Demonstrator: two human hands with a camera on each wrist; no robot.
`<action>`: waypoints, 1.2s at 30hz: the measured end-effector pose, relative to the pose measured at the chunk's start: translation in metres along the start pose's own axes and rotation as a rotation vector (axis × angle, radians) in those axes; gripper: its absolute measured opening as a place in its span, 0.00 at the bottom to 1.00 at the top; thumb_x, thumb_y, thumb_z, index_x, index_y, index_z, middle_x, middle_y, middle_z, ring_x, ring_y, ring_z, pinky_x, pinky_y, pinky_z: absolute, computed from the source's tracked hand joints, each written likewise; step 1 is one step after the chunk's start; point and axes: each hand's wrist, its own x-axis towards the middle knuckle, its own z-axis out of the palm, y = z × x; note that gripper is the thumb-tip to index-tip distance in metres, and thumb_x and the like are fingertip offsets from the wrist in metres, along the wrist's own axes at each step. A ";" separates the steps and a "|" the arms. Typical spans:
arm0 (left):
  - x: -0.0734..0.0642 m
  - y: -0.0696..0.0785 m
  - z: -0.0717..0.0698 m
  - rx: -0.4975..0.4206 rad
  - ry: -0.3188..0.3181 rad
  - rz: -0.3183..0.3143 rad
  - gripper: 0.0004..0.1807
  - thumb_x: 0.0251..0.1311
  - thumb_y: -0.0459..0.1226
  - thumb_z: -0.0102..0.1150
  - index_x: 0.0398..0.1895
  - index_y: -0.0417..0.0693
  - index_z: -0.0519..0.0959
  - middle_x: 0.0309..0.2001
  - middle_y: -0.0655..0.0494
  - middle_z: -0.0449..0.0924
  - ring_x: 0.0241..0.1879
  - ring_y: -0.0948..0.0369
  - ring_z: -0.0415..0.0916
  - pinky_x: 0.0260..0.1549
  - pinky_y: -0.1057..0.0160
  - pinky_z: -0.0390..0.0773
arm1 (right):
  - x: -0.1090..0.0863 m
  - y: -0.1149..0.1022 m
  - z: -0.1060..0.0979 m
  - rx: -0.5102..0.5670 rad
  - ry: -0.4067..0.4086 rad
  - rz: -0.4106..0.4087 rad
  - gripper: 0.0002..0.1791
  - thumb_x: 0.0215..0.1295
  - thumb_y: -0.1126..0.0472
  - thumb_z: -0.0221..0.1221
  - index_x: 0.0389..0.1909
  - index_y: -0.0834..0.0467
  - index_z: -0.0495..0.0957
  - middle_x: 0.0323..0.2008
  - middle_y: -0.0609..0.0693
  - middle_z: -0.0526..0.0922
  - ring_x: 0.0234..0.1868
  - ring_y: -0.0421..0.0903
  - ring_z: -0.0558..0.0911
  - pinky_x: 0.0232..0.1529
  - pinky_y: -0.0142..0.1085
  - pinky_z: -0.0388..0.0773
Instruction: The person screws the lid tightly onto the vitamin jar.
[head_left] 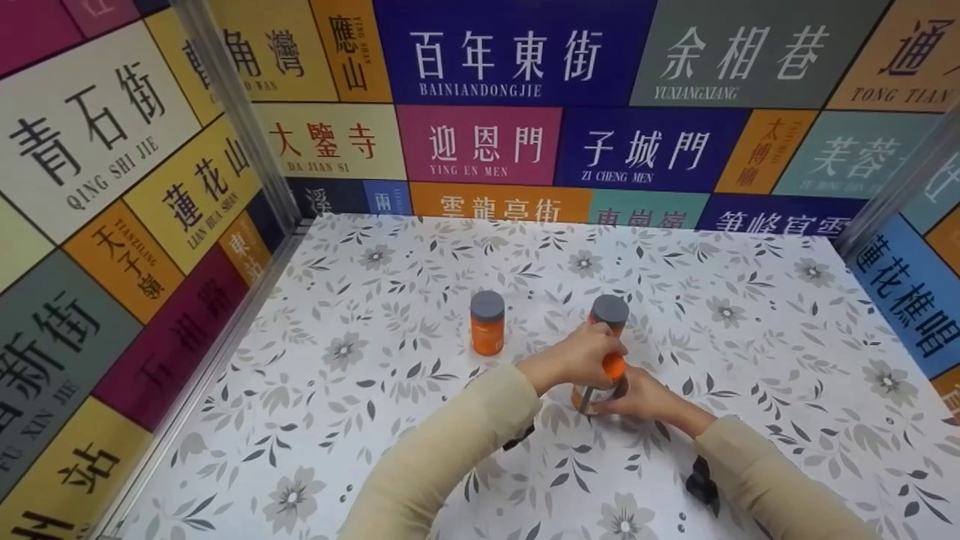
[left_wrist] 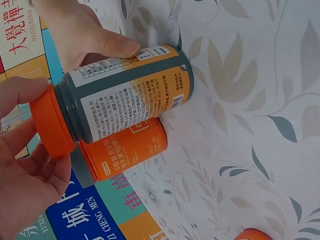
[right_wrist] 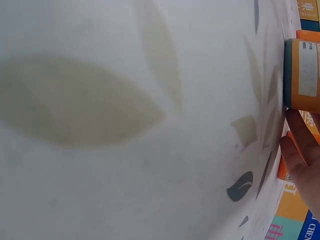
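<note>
My left hand (head_left: 581,356) holds the orange cap (left_wrist: 51,121) of a supplement bottle (left_wrist: 132,92) from above. The bottle has a grey and orange body with a printed label, and it stands on the table. Around its lower body my right hand (head_left: 641,394) grips, thumb on the label side in the left wrist view. Whether the cap is tight or loose I cannot tell. Just behind stands an orange bottle with a grey cap (head_left: 610,309), partly hidden by my left hand. Another orange bottle (head_left: 487,330) with a grey cap stands apart to the left.
A white tabletop with a grey leaf and flower print (head_left: 345,405) lies under everything. Panels with coloured street-name signs (head_left: 480,146) rise at the back and both sides. Dark wrist straps (head_left: 702,484) show at the sleeves.
</note>
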 end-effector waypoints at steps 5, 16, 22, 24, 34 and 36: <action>0.000 -0.004 -0.003 0.022 -0.051 0.064 0.21 0.47 0.38 0.65 0.48 0.48 0.79 0.45 0.52 0.75 0.45 0.60 0.68 0.42 0.72 0.64 | 0.003 0.000 -0.001 -0.021 -0.019 -0.006 0.28 0.46 0.54 0.69 0.47 0.61 0.72 0.43 0.49 0.79 0.41 0.38 0.75 0.47 0.33 0.71; -0.008 -0.008 -0.001 -0.087 -0.070 0.039 0.32 0.49 0.36 0.65 0.61 0.49 0.68 0.58 0.53 0.68 0.55 0.59 0.64 0.53 0.71 0.62 | 0.005 -0.001 -0.001 0.025 -0.044 0.005 0.30 0.47 0.54 0.69 0.50 0.61 0.71 0.44 0.50 0.79 0.42 0.38 0.76 0.48 0.31 0.71; -0.019 -0.007 0.015 0.073 0.220 -0.173 0.34 0.43 0.60 0.64 0.47 0.48 0.72 0.39 0.57 0.71 0.37 0.61 0.67 0.37 0.69 0.67 | 0.002 -0.006 0.000 0.056 -0.026 0.037 0.32 0.46 0.56 0.70 0.52 0.62 0.70 0.45 0.53 0.79 0.43 0.39 0.77 0.46 0.31 0.73; -0.021 -0.007 0.017 0.066 0.223 -0.197 0.31 0.43 0.60 0.63 0.43 0.47 0.73 0.36 0.57 0.70 0.35 0.62 0.67 0.34 0.69 0.67 | 0.003 0.000 0.002 0.051 -0.018 0.039 0.33 0.45 0.56 0.70 0.52 0.61 0.70 0.46 0.52 0.79 0.44 0.39 0.76 0.47 0.31 0.73; -0.023 -0.016 0.008 -0.124 -0.002 -0.088 0.28 0.55 0.44 0.61 0.60 0.49 0.70 0.56 0.55 0.68 0.51 0.59 0.67 0.51 0.68 0.64 | 0.003 -0.005 0.002 0.058 -0.023 0.056 0.35 0.45 0.61 0.70 0.55 0.64 0.67 0.47 0.54 0.79 0.45 0.40 0.75 0.52 0.32 0.68; -0.022 -0.020 0.007 -0.161 -0.020 -0.054 0.27 0.56 0.40 0.60 0.61 0.48 0.69 0.59 0.54 0.67 0.54 0.60 0.67 0.55 0.67 0.61 | 0.004 -0.004 0.002 0.072 -0.026 0.069 0.35 0.44 0.59 0.71 0.54 0.62 0.68 0.47 0.52 0.79 0.44 0.39 0.75 0.52 0.31 0.68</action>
